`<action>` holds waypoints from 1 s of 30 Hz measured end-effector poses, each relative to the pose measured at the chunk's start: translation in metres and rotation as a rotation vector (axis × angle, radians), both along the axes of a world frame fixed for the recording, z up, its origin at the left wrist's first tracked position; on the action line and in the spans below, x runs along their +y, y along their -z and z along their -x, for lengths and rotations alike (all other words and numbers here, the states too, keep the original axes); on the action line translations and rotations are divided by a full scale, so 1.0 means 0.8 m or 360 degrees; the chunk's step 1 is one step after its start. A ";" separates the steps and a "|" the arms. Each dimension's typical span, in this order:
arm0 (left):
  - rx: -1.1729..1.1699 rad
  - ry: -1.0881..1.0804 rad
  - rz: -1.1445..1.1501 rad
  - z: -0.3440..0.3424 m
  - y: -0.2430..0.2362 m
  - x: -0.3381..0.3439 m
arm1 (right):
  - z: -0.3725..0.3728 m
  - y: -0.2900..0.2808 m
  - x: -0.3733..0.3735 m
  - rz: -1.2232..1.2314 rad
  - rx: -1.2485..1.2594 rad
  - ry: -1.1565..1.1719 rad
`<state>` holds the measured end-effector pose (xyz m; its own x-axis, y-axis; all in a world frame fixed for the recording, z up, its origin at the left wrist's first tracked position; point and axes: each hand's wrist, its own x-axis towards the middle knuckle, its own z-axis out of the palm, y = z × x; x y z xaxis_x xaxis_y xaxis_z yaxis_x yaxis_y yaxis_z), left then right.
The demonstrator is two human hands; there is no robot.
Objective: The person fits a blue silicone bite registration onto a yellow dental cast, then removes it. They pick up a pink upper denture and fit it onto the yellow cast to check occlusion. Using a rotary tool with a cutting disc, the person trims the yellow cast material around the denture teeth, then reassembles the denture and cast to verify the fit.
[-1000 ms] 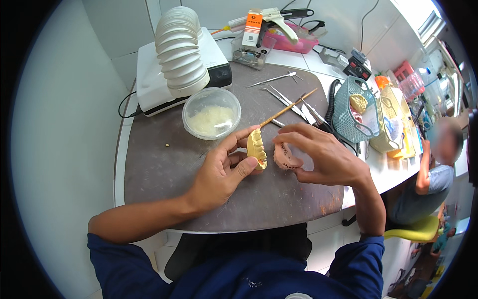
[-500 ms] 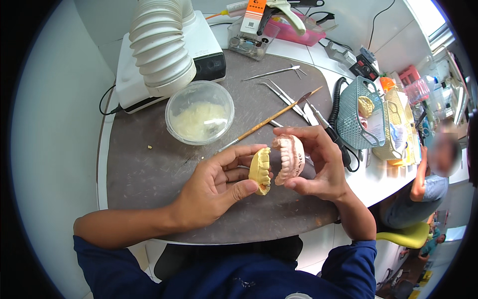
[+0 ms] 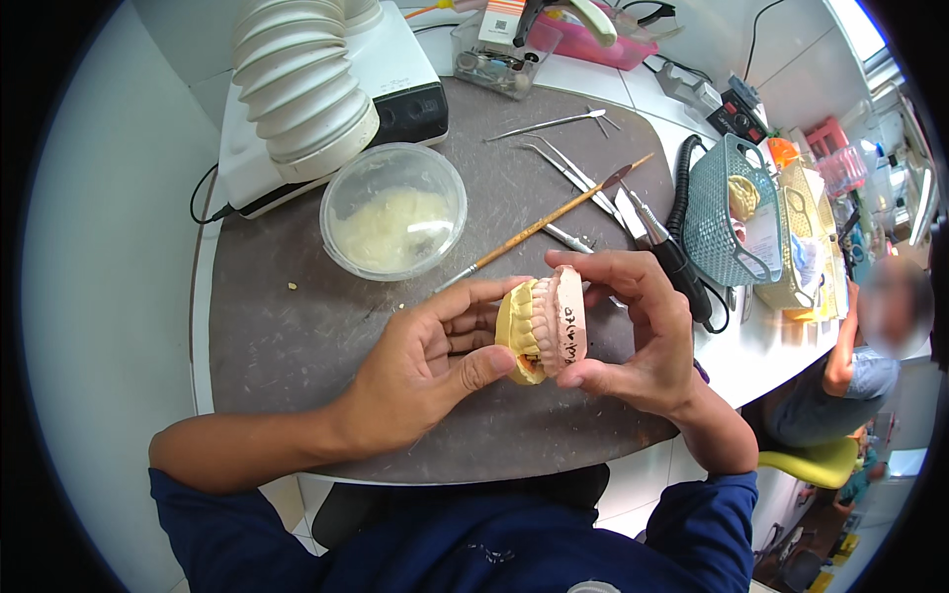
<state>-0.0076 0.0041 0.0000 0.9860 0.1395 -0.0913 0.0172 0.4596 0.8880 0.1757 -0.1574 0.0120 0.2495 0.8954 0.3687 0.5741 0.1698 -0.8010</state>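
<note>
My left hand grips a yellow dental cast between thumb and fingers. A pink dental cast with dark handwriting on its base is pinched in my right hand. The two casts meet tooth to tooth above the table, the yellow one on the left and the pink one on the right. Near the lower edge of the yellow cast a small orange-red patch with a bit of metal shows. The far fingers of both hands are partly hidden.
A round clear tub of pale material stands beyond my left hand. Farther right lie a wooden-handled brush, tweezers and a corded handpiece. A white hose overhangs the back left. Baskets line the right; a person sits beyond.
My right hand has turned the pink cast and brought it left against the yellow cast. Earlier a small gap separated them. The head view has shifted slightly.
</note>
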 end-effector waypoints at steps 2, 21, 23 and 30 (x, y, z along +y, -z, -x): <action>0.0003 0.0002 -0.0032 0.001 0.001 0.001 | 0.001 0.001 0.001 -0.0046 -0.0058 -0.0003; 0.0023 -0.0096 -0.0060 0.007 0.002 0.000 | 0.012 0.007 -0.002 0.0139 0.0155 -0.0059; -0.0033 -0.0149 -0.0131 0.008 -0.001 -0.003 | 0.013 0.007 -0.001 -0.0016 0.0108 -0.0035; -0.0157 -0.0133 -0.0348 0.013 -0.008 -0.003 | 0.014 0.010 -0.002 -0.0387 -0.0249 0.0014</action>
<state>-0.0182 0.0015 0.0060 0.9729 0.2266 0.0459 -0.1042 0.2524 0.9620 0.1644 -0.1593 0.0037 0.1800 0.7739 0.6072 0.6900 0.3406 -0.6387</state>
